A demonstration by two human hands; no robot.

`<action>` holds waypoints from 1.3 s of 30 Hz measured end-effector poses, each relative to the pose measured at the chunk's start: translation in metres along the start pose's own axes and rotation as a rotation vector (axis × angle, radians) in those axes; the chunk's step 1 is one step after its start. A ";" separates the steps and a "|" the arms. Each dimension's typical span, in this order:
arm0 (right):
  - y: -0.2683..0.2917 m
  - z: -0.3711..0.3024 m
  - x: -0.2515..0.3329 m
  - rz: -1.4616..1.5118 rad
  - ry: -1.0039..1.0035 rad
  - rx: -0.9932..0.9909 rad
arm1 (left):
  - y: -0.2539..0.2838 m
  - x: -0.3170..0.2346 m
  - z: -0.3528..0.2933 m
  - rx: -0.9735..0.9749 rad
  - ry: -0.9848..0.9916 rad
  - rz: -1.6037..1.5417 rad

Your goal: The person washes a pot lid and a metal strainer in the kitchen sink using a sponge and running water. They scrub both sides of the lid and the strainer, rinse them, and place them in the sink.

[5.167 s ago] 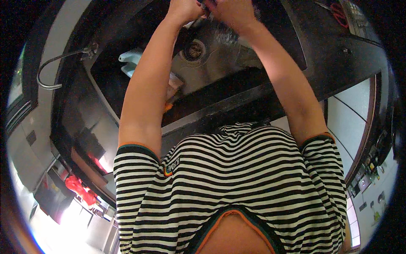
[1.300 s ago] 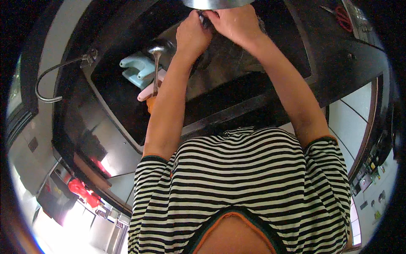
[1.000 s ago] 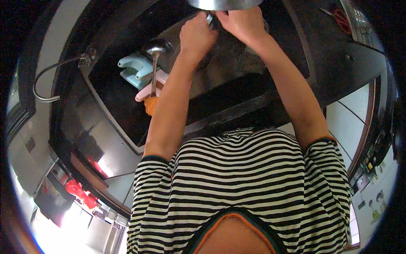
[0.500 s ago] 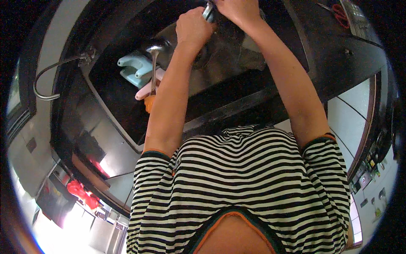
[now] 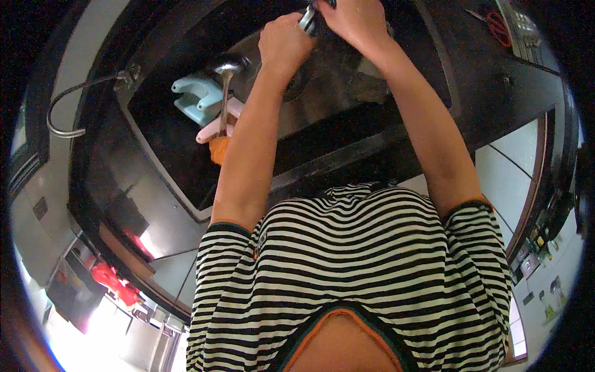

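Over the dark sink (image 5: 155,166), my left hand (image 5: 285,43) is closed around a shiny metal piece (image 5: 307,20) whose kind I cannot make out. My right hand (image 5: 356,23) is beside it at the top edge, its fingers bent down close to the metal. Their tips are partly out of view, so what they grip is hidden. Left of my left forearm, a metal ladle (image 5: 225,93) lies among light blue plastic pieces (image 5: 199,99) and pink plastic pieces (image 5: 214,131). An orange item (image 5: 219,150) shows partly behind that forearm.
A curved metal tap pipe (image 5: 54,118) arches at the left of the sink. Red-handled scissors (image 5: 498,29) lie on the dark counter (image 5: 496,105) at the far right. A bright red item (image 5: 114,284) is at the lower left.
Both hands have shifted very slightly, the right one a little downward, still close together. The ladle and plastic pieces stay where they were in the sink.
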State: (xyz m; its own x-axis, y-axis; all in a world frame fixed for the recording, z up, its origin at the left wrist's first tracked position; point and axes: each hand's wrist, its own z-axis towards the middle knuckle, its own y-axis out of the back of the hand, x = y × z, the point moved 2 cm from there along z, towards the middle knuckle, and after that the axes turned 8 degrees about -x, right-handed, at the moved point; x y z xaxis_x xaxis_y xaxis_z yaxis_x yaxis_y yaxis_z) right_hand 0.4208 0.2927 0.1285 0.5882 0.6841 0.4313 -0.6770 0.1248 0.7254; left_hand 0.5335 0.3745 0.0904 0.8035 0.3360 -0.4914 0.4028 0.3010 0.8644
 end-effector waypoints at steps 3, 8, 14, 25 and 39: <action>0.018 -0.024 0.019 0.146 -0.005 0.076 | 0.003 -0.001 -0.003 0.013 0.028 -0.039; 0.006 -0.013 -0.028 -0.109 -0.116 0.052 | 0.006 -0.012 -0.015 0.070 0.057 -0.010; 0.040 -0.023 0.021 0.108 -0.040 -0.034 | 0.001 -0.008 -0.012 0.008 0.042 -0.017; 0.002 -0.020 0.013 -0.071 -0.063 0.136 | 0.001 0.000 0.002 0.035 0.063 0.036; 0.005 -0.016 -0.001 0.141 -0.195 0.030 | -0.009 -0.003 -0.012 -0.062 0.135 -0.052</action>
State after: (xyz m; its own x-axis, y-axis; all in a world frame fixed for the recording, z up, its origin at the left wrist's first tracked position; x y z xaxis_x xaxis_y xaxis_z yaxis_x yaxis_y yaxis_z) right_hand 0.4094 0.3040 0.1226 0.5649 0.5413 0.6229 -0.7469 0.0145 0.6648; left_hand 0.5228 0.3813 0.0828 0.7143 0.4342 -0.5489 0.4109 0.3746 0.8311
